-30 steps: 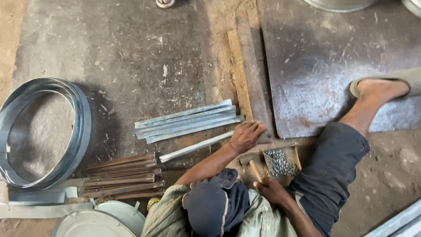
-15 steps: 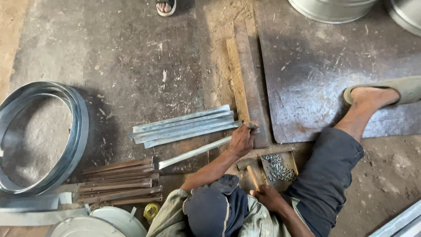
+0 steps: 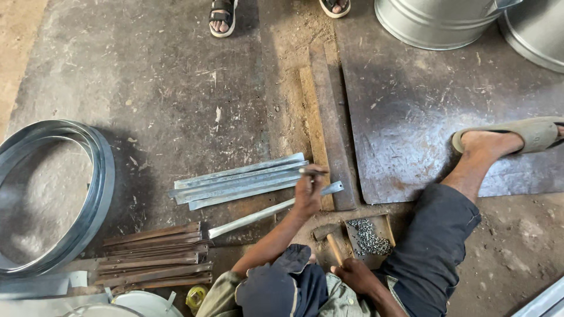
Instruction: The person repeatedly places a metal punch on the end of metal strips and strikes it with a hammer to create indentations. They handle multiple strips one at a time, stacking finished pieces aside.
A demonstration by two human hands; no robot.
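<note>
- The coiled metal band [image 3: 53,194] lies at the far left of the floor, well apart from both of your hands; it looks springy and awkward, with thin edges.
- The dark steel plate [image 3: 423,117] lies flat on the floor at the right, with a sandalled foot [image 3: 499,141] resting on its near edge; judge it heavy and stiff.
- The stack of galvanised strips [image 3: 235,181] lies just beside your left hand, with rusty angle pieces [image 3: 153,258] nearer to you.
- The single strip [image 3: 267,212] runs at a slant under your left hand [image 3: 308,191], one end reaching the wooden batten [image 3: 317,135]. Your fingers are clenched over its upper part, pinning it. It looks light, thin and a little flexible, smooth-coated and likely sharp along the folded edges, so grip it across the flat faces near the end being worked, not along an edge.
- Your right hand [image 3: 352,275] is closed around the wooden handle of the hammer [image 3: 329,238], whose head rests low beside the small tray of nails [image 3: 370,235].
</note>
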